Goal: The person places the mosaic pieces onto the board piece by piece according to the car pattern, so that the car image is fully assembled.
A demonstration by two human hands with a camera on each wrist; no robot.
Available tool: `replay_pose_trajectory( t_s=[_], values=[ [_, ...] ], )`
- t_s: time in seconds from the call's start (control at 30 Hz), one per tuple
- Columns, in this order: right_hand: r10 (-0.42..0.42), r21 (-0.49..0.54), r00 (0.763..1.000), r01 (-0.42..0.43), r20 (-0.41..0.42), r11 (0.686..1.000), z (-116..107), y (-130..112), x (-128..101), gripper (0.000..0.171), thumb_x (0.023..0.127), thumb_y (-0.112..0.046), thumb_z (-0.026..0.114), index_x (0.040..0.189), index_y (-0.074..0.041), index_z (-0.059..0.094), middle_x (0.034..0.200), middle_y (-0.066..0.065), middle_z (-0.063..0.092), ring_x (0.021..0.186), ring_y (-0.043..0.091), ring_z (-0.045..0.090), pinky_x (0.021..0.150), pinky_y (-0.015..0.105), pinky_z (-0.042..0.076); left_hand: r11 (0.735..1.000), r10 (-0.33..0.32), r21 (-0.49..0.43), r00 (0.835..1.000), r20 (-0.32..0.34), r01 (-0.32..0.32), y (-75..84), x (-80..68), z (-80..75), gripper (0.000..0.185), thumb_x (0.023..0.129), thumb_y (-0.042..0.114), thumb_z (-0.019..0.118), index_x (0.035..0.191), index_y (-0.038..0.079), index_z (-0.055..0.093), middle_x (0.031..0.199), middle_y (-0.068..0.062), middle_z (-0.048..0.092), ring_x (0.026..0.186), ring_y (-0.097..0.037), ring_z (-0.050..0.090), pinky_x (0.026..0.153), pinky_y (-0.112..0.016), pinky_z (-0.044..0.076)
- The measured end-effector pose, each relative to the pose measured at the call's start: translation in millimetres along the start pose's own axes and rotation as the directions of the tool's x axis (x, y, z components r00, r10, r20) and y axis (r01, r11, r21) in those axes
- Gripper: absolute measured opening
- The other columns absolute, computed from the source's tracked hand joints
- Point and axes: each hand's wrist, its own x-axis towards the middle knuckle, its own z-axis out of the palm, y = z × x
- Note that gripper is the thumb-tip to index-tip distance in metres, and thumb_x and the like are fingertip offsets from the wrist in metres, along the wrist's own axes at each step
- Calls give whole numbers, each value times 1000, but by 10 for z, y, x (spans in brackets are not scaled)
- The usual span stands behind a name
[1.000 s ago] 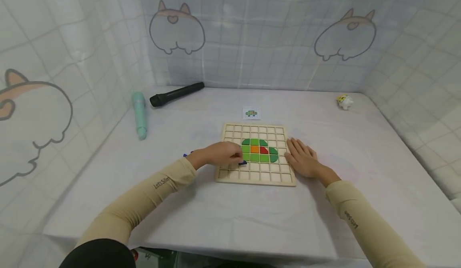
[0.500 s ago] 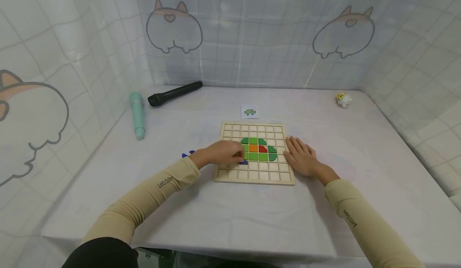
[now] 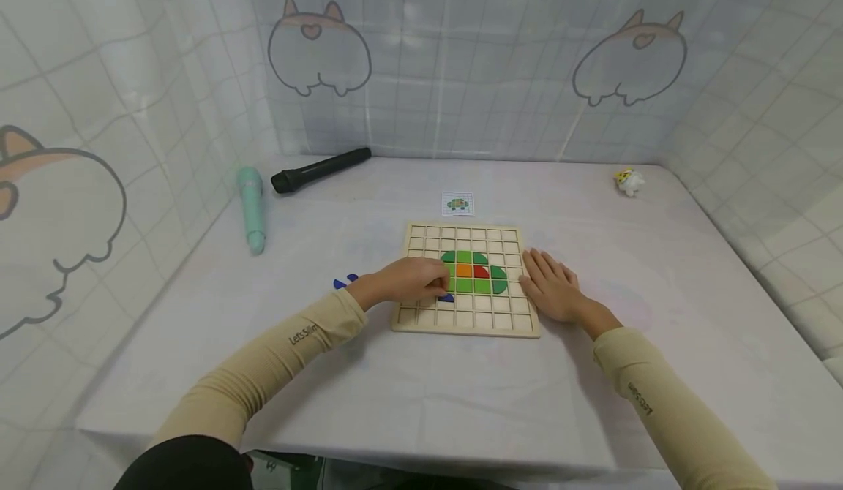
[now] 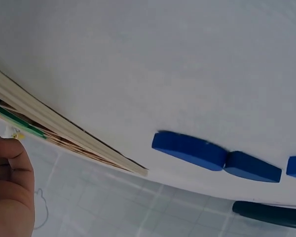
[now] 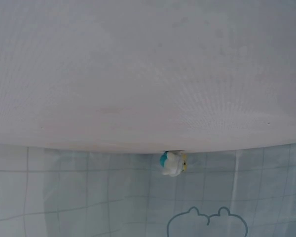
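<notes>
A wooden grid board (image 3: 466, 322) lies on the white table, with green, orange and red tiles (image 3: 476, 273) set in its middle cells. My left hand (image 3: 411, 280) rests on the board's left part, fingers curled onto a blue piece (image 3: 446, 298) just below the green tiles. My right hand (image 3: 549, 285) lies flat with straight fingers at the board's right edge. Loose blue pieces (image 3: 344, 282) sit on the table left of the board; in the left wrist view the blue pieces (image 4: 190, 149) lie beside the board's edge (image 4: 69, 133).
A small picture card (image 3: 457, 203) lies behind the board. A black microphone (image 3: 320, 170) and a mint one (image 3: 252, 207) lie at the back left. A small toy figure (image 3: 628, 181) sits back right, also the toy (image 5: 172, 163) in the right wrist view. Tiled curtain walls enclose the table.
The left hand has shifted slightly right along the board with the blue piece. The right hand has stayed in place.
</notes>
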Motion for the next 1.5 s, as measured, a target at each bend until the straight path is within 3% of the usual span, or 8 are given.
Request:
replay_pose_trajectory(
  t_s=[0.17,0.4,0.57,0.67,0.97,1.27,1.4,1.5],
  values=[
    [-4,-2,1000,4,10,1000,13,-7,12,63,103,-39,20,150,0,3,155,20,-1,141,36,-5,103,59,1,999,-39,-19,998,-43,38,-84,-120,-62,5,93,17,63,90,13,61,84,6,55,76,-10,49,70,-24,43],
    [0,-16,1000,0,16,1000,6,21,17,64,103,-40,19,150,0,2,155,20,-2,140,37,-6,103,60,1,989,-149,-26,977,-149,147,-405,-501,-295,3,92,11,62,92,8,63,84,1,57,75,-13,51,68,-29,44],
    [0,-9,1000,0,25,1000,6,13,6,64,103,-40,20,150,0,1,155,21,-3,140,37,-7,103,60,1,961,-274,-73,954,-122,267,-678,-791,-374,4,91,10,64,93,7,64,85,0,59,76,-16,52,69,-32,45],
    [1,-6,1000,-1,28,1000,21,12,4,64,103,-40,20,150,0,1,155,20,-3,140,37,-7,103,60,1,948,-312,-109,944,-109,300,-824,-970,-346,4,90,9,64,92,6,63,85,-1,59,77,-17,53,70,-33,46],
    [-6,-7,1000,6,23,1000,-19,13,-3,66,103,-41,20,150,1,1,155,21,-2,140,37,-6,103,60,1,923,-346,-215,933,-102,319,-998,-1344,-232,18,83,23,75,88,10,64,79,2,58,70,-14,52,64,-31,45],
    [-23,26,1000,23,7,999,-12,22,-30,68,102,-44,20,150,1,2,155,22,-2,140,38,-6,102,61,1,929,-309,-233,949,-67,286,-986,-1412,-218,21,80,26,78,88,12,65,82,4,58,75,-15,51,67,-31,45],
    [-19,14,1000,19,22,1000,-4,30,-18,70,101,-48,16,150,-1,-1,155,20,-4,140,37,-8,102,60,0,940,-278,-230,957,-85,252,-989,-1442,-209,15,81,21,77,86,14,66,81,6,58,72,-14,50,65,-29,45],
    [-17,-3,1000,17,26,1000,-6,33,-12,70,101,-49,13,150,-2,-3,156,18,-5,140,35,-8,103,59,1,939,-285,-230,953,-102,256,-972,-1459,-202,12,81,19,76,85,14,66,80,6,58,70,-13,50,64,-28,44]
  ],
)
